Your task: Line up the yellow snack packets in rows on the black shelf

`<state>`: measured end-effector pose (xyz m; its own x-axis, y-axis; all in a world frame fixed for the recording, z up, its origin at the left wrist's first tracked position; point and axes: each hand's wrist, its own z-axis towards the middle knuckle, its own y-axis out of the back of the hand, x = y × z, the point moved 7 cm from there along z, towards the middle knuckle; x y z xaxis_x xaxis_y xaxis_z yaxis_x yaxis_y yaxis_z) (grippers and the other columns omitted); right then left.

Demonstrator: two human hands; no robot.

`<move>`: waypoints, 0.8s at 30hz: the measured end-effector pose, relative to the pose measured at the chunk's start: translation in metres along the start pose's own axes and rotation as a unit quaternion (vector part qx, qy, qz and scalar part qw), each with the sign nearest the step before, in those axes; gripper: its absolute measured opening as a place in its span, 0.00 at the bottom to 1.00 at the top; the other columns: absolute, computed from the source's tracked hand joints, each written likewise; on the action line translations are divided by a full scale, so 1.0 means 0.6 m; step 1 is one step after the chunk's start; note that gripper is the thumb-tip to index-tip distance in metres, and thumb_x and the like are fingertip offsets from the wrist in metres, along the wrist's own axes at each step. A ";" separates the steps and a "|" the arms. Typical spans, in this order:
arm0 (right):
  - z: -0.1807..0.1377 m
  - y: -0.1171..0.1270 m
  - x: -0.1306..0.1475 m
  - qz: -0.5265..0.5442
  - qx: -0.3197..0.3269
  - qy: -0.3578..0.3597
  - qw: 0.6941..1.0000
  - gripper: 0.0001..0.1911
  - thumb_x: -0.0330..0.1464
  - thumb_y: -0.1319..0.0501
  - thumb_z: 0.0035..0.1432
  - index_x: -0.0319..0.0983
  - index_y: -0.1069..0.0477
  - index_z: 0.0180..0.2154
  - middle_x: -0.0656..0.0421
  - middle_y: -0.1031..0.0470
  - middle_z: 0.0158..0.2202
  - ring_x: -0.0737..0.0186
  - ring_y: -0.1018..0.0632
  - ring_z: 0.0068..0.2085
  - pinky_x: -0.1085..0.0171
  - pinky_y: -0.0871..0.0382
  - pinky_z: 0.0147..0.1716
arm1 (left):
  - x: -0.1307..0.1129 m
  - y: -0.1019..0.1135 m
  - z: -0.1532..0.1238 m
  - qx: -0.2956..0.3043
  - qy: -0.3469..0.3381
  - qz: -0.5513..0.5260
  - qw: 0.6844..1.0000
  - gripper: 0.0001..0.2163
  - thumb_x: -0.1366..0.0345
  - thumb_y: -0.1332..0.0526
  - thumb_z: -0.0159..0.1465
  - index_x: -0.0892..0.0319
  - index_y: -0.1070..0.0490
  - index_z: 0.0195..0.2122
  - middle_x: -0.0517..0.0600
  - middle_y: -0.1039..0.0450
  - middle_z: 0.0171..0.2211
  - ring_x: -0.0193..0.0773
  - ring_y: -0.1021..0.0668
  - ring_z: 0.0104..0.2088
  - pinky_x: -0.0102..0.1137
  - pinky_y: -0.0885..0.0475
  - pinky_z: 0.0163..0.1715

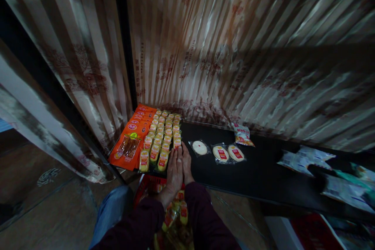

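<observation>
Rows of small yellow wrapped cakes (154,152) stand packed together on the black shelf (202,172). At the near end of the rightmost row, my left hand (175,172) lies with its fingers stretched forward, fingertips by the front cake (177,143). Right against it is my right hand (186,163), its fingers also extended along the right side of that row. The two hands touch each other. Whether anything small sits between the palms is hidden. Below my forearms, a red crate (140,187) holds more yellow wrapped cakes (183,211).
Orange snack packets (129,146) overlap at the shelf's left end, beside a dark upright post (124,27). Rightward lie round white wrapped cakes (220,153), a white-and-red bag (242,134) and several pale packets (299,160). A patterned curtain (222,54) hangs behind.
</observation>
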<state>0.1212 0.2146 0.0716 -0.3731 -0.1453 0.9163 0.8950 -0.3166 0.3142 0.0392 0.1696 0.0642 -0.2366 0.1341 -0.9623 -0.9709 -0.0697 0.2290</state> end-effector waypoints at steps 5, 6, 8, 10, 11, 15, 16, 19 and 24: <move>-0.039 -0.027 0.016 0.007 0.007 0.002 1.000 0.25 0.41 0.50 0.58 0.45 0.32 0.55 0.57 0.25 0.54 0.53 0.33 0.62 0.53 0.38 0.58 | -0.012 0.000 0.007 0.009 0.007 -0.005 1.000 0.25 0.53 0.53 0.65 0.51 0.37 0.62 0.49 0.38 0.63 0.44 0.40 0.66 0.39 0.40 0.64; -0.029 -0.022 0.016 0.007 0.008 0.001 1.000 0.25 0.41 0.50 0.58 0.44 0.32 0.55 0.56 0.25 0.53 0.52 0.32 0.61 0.52 0.37 0.58 | -0.013 0.002 0.005 0.011 0.010 -0.005 1.000 0.25 0.53 0.52 0.65 0.51 0.37 0.62 0.49 0.37 0.63 0.44 0.40 0.66 0.39 0.40 0.64; 0.001 -0.010 0.012 0.009 0.033 -0.005 0.999 0.25 0.42 0.49 0.57 0.44 0.30 0.54 0.55 0.22 0.49 0.51 0.30 0.59 0.53 0.35 0.56 | -0.015 0.010 -0.003 0.015 0.017 -0.005 1.000 0.25 0.53 0.52 0.65 0.51 0.38 0.62 0.49 0.38 0.63 0.44 0.40 0.66 0.38 0.40 0.64; 0.033 0.006 0.001 0.006 0.031 -0.019 0.999 0.25 0.43 0.48 0.57 0.44 0.29 0.53 0.54 0.21 0.47 0.51 0.28 0.57 0.53 0.34 0.55 | -0.017 0.021 -0.014 0.018 0.024 -0.006 1.000 0.26 0.52 0.52 0.64 0.51 0.38 0.63 0.49 0.37 0.63 0.45 0.41 0.66 0.39 0.39 0.64; 0.045 0.011 -0.007 0.004 0.027 -0.027 0.999 0.25 0.43 0.48 0.57 0.44 0.29 0.53 0.54 0.21 0.47 0.51 0.27 0.56 0.53 0.34 0.54 | -0.019 0.025 -0.018 0.019 0.027 -0.006 0.999 0.26 0.52 0.52 0.64 0.51 0.39 0.63 0.49 0.38 0.63 0.45 0.41 0.66 0.40 0.40 0.64; 0.062 0.007 -0.040 0.006 0.028 -0.047 0.998 0.27 0.45 0.48 0.58 0.44 0.31 0.55 0.54 0.22 0.49 0.52 0.25 0.54 0.54 0.32 0.53 | -0.030 0.024 -0.015 0.014 0.038 -0.012 0.999 0.27 0.52 0.54 0.65 0.51 0.44 0.65 0.48 0.42 0.65 0.42 0.44 0.67 0.41 0.42 0.65; 0.062 0.004 -0.048 0.001 0.025 -0.054 0.998 0.27 0.46 0.48 0.57 0.43 0.31 0.56 0.54 0.23 0.50 0.53 0.25 0.54 0.55 0.32 0.53 | -0.032 0.018 -0.011 0.013 0.040 -0.014 0.999 0.28 0.52 0.54 0.65 0.52 0.45 0.66 0.49 0.43 0.66 0.41 0.44 0.68 0.40 0.43 0.66; 0.063 0.001 -0.065 -0.014 0.010 -0.067 0.998 0.31 0.48 0.48 0.58 0.40 0.33 0.57 0.52 0.25 0.53 0.54 0.26 0.54 0.55 0.34 0.55 | -0.028 -0.004 0.005 0.004 0.054 -0.021 0.998 0.28 0.53 0.55 0.66 0.55 0.46 0.66 0.50 0.45 0.67 0.39 0.46 0.68 0.38 0.46 0.66; 0.069 -0.003 -0.070 -0.017 0.014 -0.064 0.998 0.33 0.50 0.49 0.59 0.39 0.36 0.59 0.51 0.28 0.56 0.56 0.28 0.56 0.56 0.38 0.59 | 0.014 -0.033 0.019 -0.024 0.095 -0.048 0.994 0.28 0.54 0.54 0.66 0.57 0.46 0.66 0.52 0.46 0.67 0.38 0.48 0.68 0.37 0.47 0.67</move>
<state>0.1455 0.2601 0.0427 -0.3716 -0.0130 0.9283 0.8892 -0.2923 0.3518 0.0562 0.1832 0.0535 -0.1278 -0.0467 -0.9907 -0.9847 -0.1134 0.1324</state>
